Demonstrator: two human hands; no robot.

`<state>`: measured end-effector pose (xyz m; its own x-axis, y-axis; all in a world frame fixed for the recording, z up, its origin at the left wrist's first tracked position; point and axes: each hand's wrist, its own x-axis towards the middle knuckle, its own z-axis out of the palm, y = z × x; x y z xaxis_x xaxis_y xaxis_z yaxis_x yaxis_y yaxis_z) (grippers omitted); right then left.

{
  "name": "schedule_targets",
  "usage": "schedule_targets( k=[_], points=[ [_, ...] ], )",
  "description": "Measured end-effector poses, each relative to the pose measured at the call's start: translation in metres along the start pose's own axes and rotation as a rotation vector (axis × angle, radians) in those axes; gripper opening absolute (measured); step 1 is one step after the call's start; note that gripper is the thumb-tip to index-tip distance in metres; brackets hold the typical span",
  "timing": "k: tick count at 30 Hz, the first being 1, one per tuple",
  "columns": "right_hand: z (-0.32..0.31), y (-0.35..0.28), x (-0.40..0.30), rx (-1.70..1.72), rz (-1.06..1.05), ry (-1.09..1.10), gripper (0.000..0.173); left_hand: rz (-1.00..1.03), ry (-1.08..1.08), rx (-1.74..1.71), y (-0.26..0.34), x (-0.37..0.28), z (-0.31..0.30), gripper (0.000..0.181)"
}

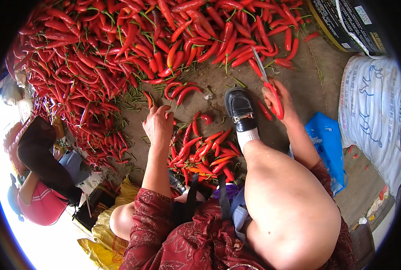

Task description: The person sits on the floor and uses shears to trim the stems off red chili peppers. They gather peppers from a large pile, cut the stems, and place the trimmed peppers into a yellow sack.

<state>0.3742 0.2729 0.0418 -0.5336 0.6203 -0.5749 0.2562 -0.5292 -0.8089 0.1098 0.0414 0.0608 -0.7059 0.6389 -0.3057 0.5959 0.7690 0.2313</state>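
Observation:
A pair of scissors with red handles is held in my right hand, its narrow metal blades pointing up over the near edge of a big heap of red chili peppers. My left hand is over the floor with its fingers bent; a single chili lies at its fingertips, and whether the fingers grip it I cannot tell. Several curved chilies are just right of that hand. A smaller pile of chilies lies between my legs. Cut green stems are scattered beside the heap.
At the upper right stand a black bucket and a white woven sack, both bearing writing. A blue plastic bag is by my right forearm. Yellow sacking lies lower left. Another person in a pink top sits at the left.

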Motion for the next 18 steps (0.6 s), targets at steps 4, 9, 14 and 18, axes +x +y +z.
schedule_targets(
  k=[4,9,14,18],
  points=[
    [-0.001,0.0,-0.001,-0.024,0.018,0.016,0.039,-0.076,-0.085,-0.066,0.01,0.012,0.011,0.019],
    [-0.003,0.006,-0.002,-0.035,0.01,0.004,0.038,-0.07,-0.273,0.078,0.008,0.028,0.032,0.02],
    [-0.002,0.006,-0.003,-0.028,0.037,-0.002,0.04,0.291,-0.877,0.056,-0.03,-0.005,0.026,0.022],
    [0.003,0.007,-0.005,-0.047,0.042,-0.006,0.042,-0.042,-0.619,-0.32,-0.053,-0.013,0.003,0.019]
  ],
)
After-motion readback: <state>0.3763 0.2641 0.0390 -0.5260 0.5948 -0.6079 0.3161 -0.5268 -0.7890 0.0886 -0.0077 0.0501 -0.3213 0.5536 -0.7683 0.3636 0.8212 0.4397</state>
